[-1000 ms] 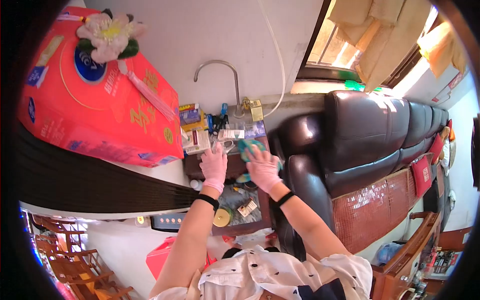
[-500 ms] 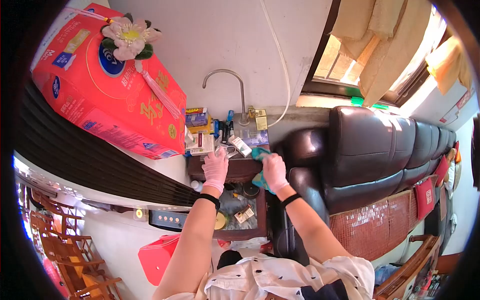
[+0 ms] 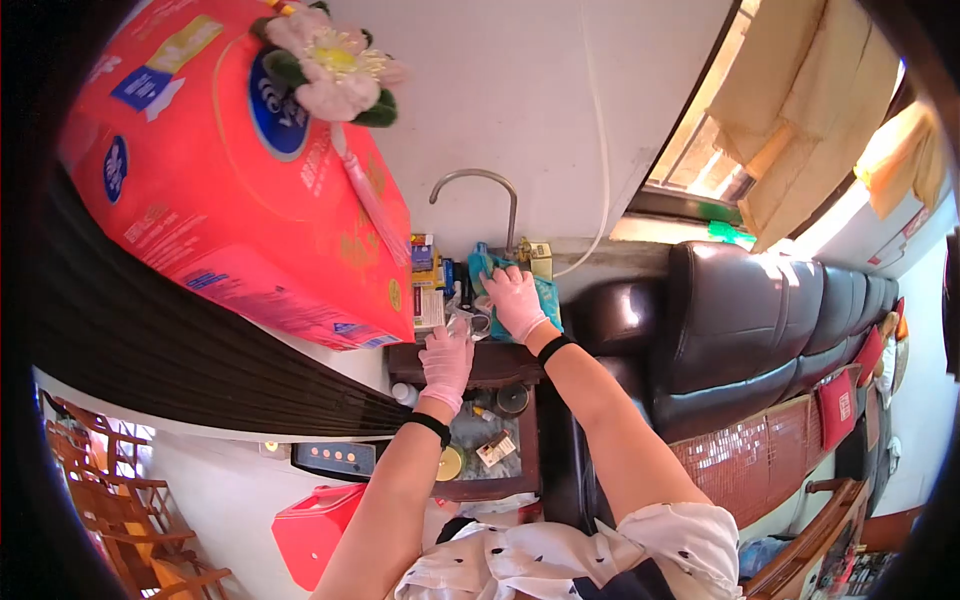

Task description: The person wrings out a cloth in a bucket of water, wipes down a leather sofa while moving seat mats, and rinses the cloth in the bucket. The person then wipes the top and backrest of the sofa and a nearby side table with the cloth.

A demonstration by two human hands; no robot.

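My right hand (image 3: pixel 516 304), in a thin pale pink glove, presses a teal cloth (image 3: pixel 543 306) onto the upper ledge of a dark wooden stand, just below the base of a curved metal tap (image 3: pixel 514 205). Part of the cloth bunches up beyond the fingers. My left hand (image 3: pixel 447 365), gloved the same way, is at the front edge of the ledge with its fingers curled beside a clear, shiny item (image 3: pixel 459 326). Whatever lies within those fingers is too small to name. Small boxes (image 3: pixel 427 307) are stacked just beyond my left hand, and a yellowish box (image 3: pixel 541 259) stands by the tap.
A big red tissue pack (image 3: pixel 240 200) with a flower ornament fills the upper left. Dark leather sofa seats (image 3: pixel 745 330) run along the right. On the stand's lower marble top lie a small box (image 3: pixel 496 448) and a round yellow lid (image 3: pixel 449 463). A red container (image 3: pixel 318 530) is at lower left.
My right hand has moved up and left with the teal cloth, from the ledge's right end to near the tap. The white box there no longer shows. The camera view has shifted slightly.
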